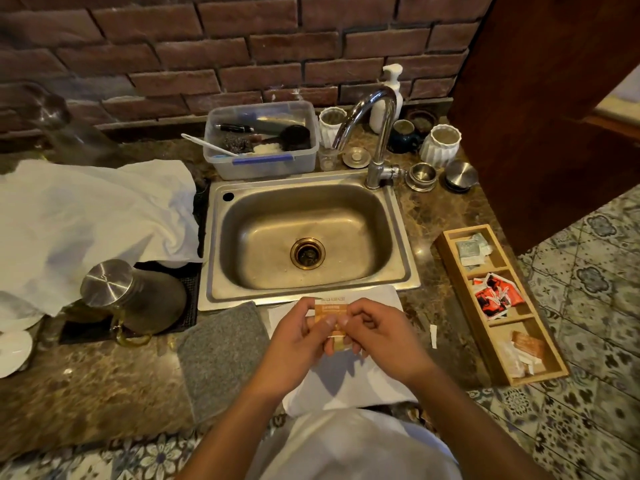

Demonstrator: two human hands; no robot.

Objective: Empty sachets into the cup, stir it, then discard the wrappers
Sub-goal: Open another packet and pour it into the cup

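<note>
Right now both hands pinch one orange sachet [333,323] just in front of the sink [401,216]: left hand [297,336] and right hand [374,332] thumbs clamped mid-packet, long axis pointing sinkward; no cup visible.

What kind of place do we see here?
Probably a small drinks or kitchenette corner: a stainless steel sink with a chrome tap in a brown marble counter, plus a wooden three-compartment tray holding sachets.

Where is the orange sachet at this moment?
In the head view, the orange sachet is pinched between both hands, left hand and right hand, just before the sink.
</note>
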